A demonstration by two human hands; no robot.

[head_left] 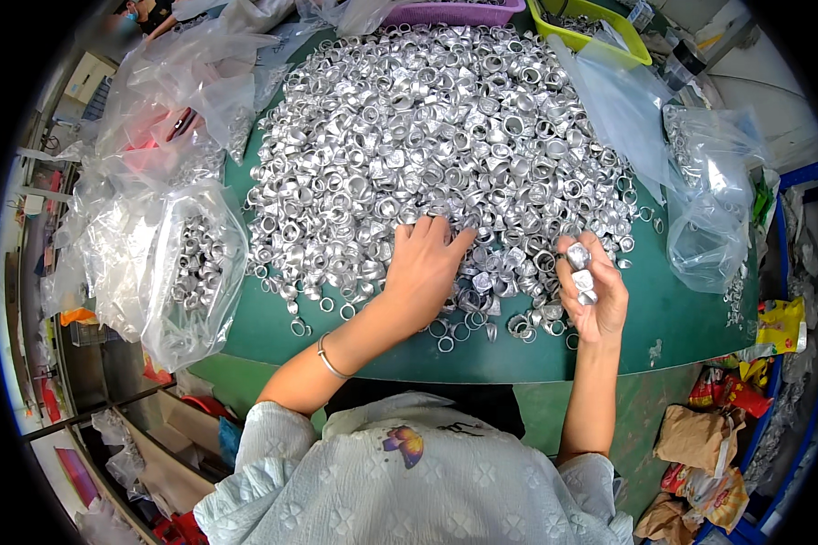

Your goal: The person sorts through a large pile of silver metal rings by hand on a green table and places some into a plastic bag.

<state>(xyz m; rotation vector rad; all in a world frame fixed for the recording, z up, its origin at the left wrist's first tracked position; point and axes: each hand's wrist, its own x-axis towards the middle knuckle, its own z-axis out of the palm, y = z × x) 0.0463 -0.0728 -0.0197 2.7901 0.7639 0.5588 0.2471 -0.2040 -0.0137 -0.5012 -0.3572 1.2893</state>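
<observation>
A broad heap of silver metal rings [400, 136] covers the middle of the green table [382, 356]. My left hand [429, 263] reaches into the near side of the heap, its fingertips down among the rings. Whether those fingertips grip a ring is hidden. To the right, my right hand [600, 292] is raised at the heap's near edge with the palm turned up. Its curled fingers hold several silver rings [581, 272] with wide, flat faces, lined up along the fingers. A few loose rings [445, 344] lie on the green surface between my arms.
Clear plastic bags [195, 282] with rings stand on the left, and another plastic bag [713, 218] lies at the right. A purple basket [454, 12] and a yellow-green basket [600, 41] are at the far edge. Shelving with packets [782, 325] stands on the right.
</observation>
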